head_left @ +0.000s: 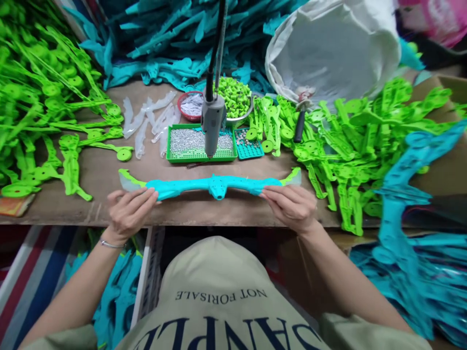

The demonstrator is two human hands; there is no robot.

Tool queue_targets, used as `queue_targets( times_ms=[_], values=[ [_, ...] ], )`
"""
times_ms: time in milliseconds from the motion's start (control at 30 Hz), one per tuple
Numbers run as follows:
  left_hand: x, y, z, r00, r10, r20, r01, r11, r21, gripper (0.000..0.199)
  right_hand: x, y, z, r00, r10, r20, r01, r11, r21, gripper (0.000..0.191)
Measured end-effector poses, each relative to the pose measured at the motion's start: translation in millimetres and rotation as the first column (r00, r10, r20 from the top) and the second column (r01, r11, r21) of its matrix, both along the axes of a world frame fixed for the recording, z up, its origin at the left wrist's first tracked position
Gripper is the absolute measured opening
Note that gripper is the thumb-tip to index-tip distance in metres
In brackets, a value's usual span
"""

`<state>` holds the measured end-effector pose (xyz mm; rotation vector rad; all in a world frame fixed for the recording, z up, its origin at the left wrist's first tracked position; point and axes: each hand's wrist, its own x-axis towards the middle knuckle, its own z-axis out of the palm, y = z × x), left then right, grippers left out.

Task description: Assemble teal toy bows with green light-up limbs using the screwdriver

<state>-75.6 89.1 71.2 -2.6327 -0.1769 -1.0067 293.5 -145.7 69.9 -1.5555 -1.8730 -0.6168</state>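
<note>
Holding blue bar at frame centre, pinched near its ends by left hand and right hand — apparently fitted already with green tips and clear pieces, with loose green parts at left and right of frame seemingly not yet joined

- On the front of your olive-green shirt, lower middle of the frame, you wear a line of small dark capitals: "NOT FORISALE", with a stroke like an I joining the last words.
- Nearer the bottom edge, your shirt carries much larger dark capitals, partly cut off: "SANPLE" or "SAMPLE"; you cannot be sure of the third letter.
- Both lines appear upside down.
</note>
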Motion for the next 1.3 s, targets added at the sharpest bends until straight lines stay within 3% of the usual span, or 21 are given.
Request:
queue_targets(
  times_ms=[100,167,267,333,567,767,867,1000,1067,1167,1300],
  values=[
    [2.4,0.9,3.1,0.999,0.019,-0.028,-0.02,0.999,-0.035,0.035,1.1,-2.1,-0.9,1.0,0.003,-0.011,-0.005,0.993,-0.115,0.011],
    [-0.4,4.4,5.4,0.994,0.091,-0.063,-0.099,0.987,-0.128,0.026,5.2,-6.5,-1.9,0.998,-0.058,-0.003,0.056,0.985,-0.162,0.027],
    [-5.4,11.8,12.0,0.966,0.19,-0.173,-0.235,0.927,-0.292,0.014,13.5,-7.8,-1.1,0.995,-0.097,0.002,0.097,0.987,-0.128,0.049],
    [-6.3,15.8,17.6,0.95,0.219,-0.222,-0.287,0.893,-0.347,0.017,17.7,-2.8,1.8,0.995,-0.1,-0.003,0.099,0.991,-0.092,0.05],
    [-6.0,23.1,24.9,0.94,0.238,-0.245,-0.318,0.873,-0.37,0.021,18.5,15.0,10.9,1.0,-0.028,0.001,0.028,0.999,-0.017,0.029],
    [-14.8,12.4,15.5,0.959,0.184,-0.216,-0.243,0.926,-0.291,0.015,7.2,-5.0,-10.9,0.996,-0.072,-0.052,0.068,0.995,-0.076,0.032],
    [3.0,-4.0,10.8,0.93,0.201,-0.308,-0.286,0.922,-0.26,0.035,-3.4,-16.5,-29.5,0.996,-0.08,-0.036,0.078,0.996,-0.044,0.037],
    [51.2,-16.3,-4.0,0.853,0.166,-0.495,-0.354,0.881,-0.313,0.066,-16.4,-25.2,-51.8,0.995,-0.087,-0.053,0.085,0.996,-0.035,0.038],
    [71.9,-14.5,-13.9,0.822,0.106,-0.559,-0.355,0.864,-0.358,0.06,-20.1,-28.1,-58.5,0.994,-0.08,-0.08,0.076,0.996,-0.054,0.038],
    [86.4,-9.6,-22.8,0.802,0.048,-0.596,-0.338,0.858,-0.386,0.033,-22.8,-30.9,-56.6,0.991,-0.078,-0.105,0.068,0.994,-0.09,0.044],
    [83.2,-10.6,-19.9,0.859,0.164,-0.486,-0.369,0.856,-0.363,0.021,-26.9,-22.5,-31.0,0.976,-0.145,-0.16,0.12,0.981,-0.153,0.064]
  ],
)
